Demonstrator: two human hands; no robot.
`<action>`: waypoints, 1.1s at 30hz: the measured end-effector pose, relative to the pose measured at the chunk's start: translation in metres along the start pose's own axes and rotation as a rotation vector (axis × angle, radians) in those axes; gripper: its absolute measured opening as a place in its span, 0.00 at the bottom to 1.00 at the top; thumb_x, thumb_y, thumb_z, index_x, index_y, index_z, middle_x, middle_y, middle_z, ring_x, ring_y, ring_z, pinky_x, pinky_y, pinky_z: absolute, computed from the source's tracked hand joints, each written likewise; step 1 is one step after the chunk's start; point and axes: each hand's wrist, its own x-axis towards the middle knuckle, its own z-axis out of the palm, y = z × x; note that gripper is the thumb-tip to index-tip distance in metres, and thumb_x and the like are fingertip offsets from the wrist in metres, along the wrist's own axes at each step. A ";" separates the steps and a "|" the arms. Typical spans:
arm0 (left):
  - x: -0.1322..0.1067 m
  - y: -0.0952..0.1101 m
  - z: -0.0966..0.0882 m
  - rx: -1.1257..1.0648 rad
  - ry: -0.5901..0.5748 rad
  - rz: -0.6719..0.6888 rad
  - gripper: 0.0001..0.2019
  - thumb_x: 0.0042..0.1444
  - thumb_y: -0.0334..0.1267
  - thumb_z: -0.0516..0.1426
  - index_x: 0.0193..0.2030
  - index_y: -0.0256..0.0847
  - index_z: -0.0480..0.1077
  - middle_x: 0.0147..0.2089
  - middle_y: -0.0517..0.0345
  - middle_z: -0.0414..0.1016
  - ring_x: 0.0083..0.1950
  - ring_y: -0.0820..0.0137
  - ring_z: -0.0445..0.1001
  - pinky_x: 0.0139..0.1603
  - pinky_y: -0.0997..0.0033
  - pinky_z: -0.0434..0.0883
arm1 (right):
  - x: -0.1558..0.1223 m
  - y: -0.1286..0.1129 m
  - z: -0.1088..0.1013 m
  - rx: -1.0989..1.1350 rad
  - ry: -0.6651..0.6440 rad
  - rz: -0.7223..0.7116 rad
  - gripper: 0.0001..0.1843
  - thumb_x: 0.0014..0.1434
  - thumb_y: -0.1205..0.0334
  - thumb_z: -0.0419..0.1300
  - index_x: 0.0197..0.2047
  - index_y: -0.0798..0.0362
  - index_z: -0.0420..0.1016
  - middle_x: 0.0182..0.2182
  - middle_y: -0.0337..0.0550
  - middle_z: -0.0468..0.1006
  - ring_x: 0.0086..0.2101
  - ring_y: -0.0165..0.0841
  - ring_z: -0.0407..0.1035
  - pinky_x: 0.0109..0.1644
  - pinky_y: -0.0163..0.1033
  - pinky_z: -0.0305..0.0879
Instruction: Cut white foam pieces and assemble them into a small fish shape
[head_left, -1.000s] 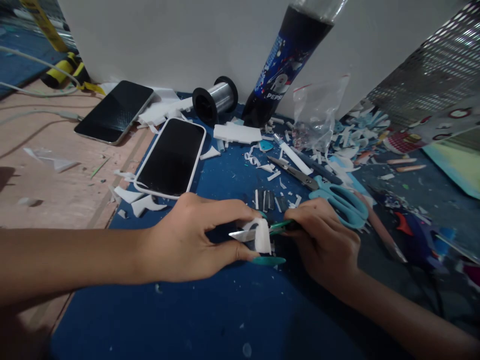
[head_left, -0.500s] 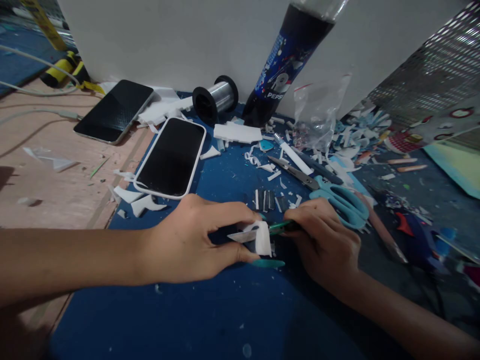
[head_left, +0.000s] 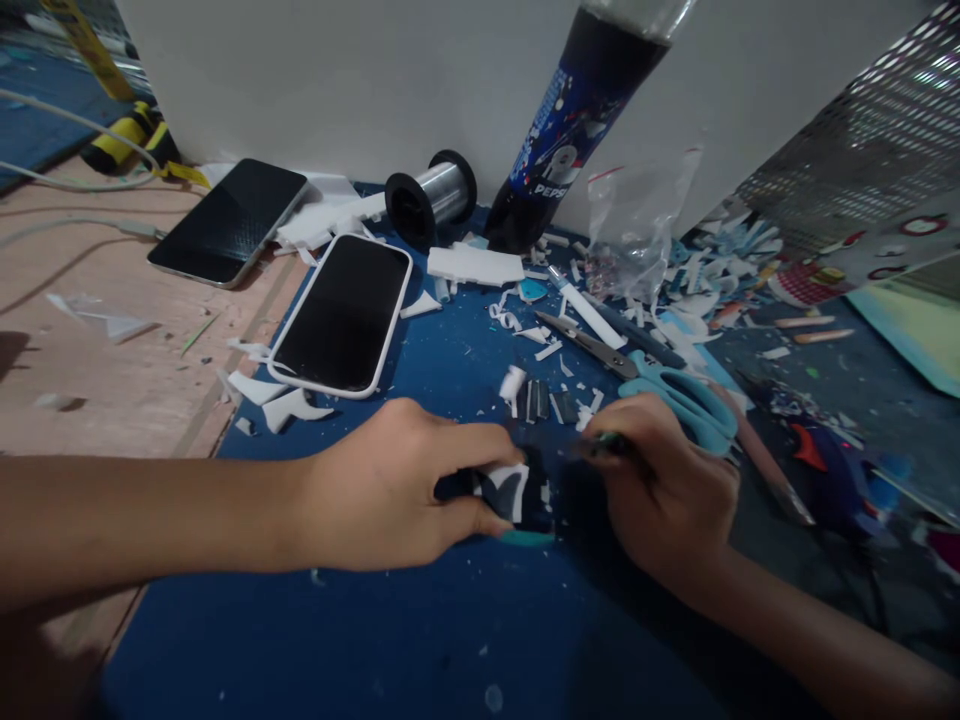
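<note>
My left hand (head_left: 405, 485) is closed on a small white and dark grey piece (head_left: 506, 492), pinched between thumb and fingers just above the blue mat (head_left: 360, 640). To its right, my right hand (head_left: 667, 480) grips a craft knife (head_left: 606, 442) with a green part. The knife is smeared by motion and its blade cannot be made out clearly; it is apart from the piece. Beyond the hands lies a curled white offcut (head_left: 512, 385), beside several small dark grey strips (head_left: 537, 400).
Scissors (head_left: 682, 400) with light blue handles lie near my right hand. Behind are a phone (head_left: 341, 315), a wire spool (head_left: 431, 198), a Pepsi bottle (head_left: 566, 140) and a plastic bag (head_left: 634, 225). White scraps (head_left: 292, 408) are scattered around. A tablet-like black device (head_left: 229, 222) rests left.
The knife has come out of the piece and moved right with my right hand. A curled white offcut now lies by the grey strips. My left hand still holds the piece.
</note>
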 end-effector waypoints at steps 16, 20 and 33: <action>0.000 0.001 -0.001 0.155 0.130 0.019 0.11 0.53 0.28 0.62 0.44 0.32 0.76 0.36 0.54 0.78 0.35 0.74 0.77 0.37 0.81 0.75 | 0.000 0.001 0.001 0.030 0.025 0.106 0.11 0.67 0.70 0.51 0.33 0.49 0.68 0.22 0.36 0.69 0.22 0.29 0.65 0.26 0.35 0.63; -0.001 -0.002 0.000 0.155 0.109 -0.023 0.13 0.56 0.29 0.60 0.49 0.34 0.75 0.39 0.55 0.73 0.34 0.76 0.75 0.34 0.81 0.75 | 0.000 -0.003 0.001 0.038 0.015 0.122 0.14 0.69 0.67 0.49 0.31 0.50 0.65 0.22 0.35 0.69 0.20 0.25 0.66 0.23 0.32 0.63; -0.002 -0.004 -0.004 0.145 0.188 0.025 0.13 0.60 0.35 0.60 0.51 0.35 0.73 0.45 0.51 0.76 0.41 0.71 0.76 0.31 0.79 0.75 | -0.004 -0.010 -0.002 0.284 -0.128 0.120 0.10 0.70 0.68 0.46 0.40 0.49 0.65 0.22 0.34 0.73 0.17 0.23 0.68 0.18 0.26 0.64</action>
